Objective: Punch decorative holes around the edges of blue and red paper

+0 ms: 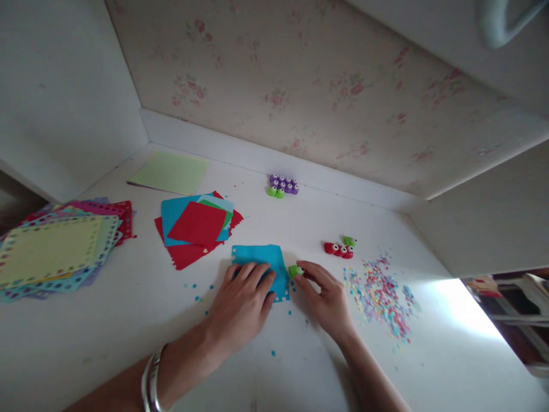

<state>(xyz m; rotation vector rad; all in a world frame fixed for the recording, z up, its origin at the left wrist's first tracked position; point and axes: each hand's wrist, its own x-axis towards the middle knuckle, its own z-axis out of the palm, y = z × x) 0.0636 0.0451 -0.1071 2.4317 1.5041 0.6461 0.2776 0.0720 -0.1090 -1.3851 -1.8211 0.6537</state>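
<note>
A blue sheet of paper (pixel 278 269) lies in front of me, with small punched holes along its left and bottom edges. My left hand (pixel 244 297) rests flat on it, fingers spread, with a silver bracelet at the wrist. At the sheet's right edge, my right hand (pixel 323 292) pinches a small green paper punch (pixel 294 271) between thumb and fingers. The punch sits close to the edge; I cannot tell whether paper is inside its slot. Blue punched bits (pixel 273 353) are scattered nearby.
Red, blue and green papers (pixel 199 223) lie left of centre, near a pale green stack (pixel 169 171). Hole-bordered sheets (pixel 51 246) pile at far left. Purple punches (pixel 288 183) stand by the wall; red punches (pixel 338 250) sit near a heap of confetti (pixel 384 294).
</note>
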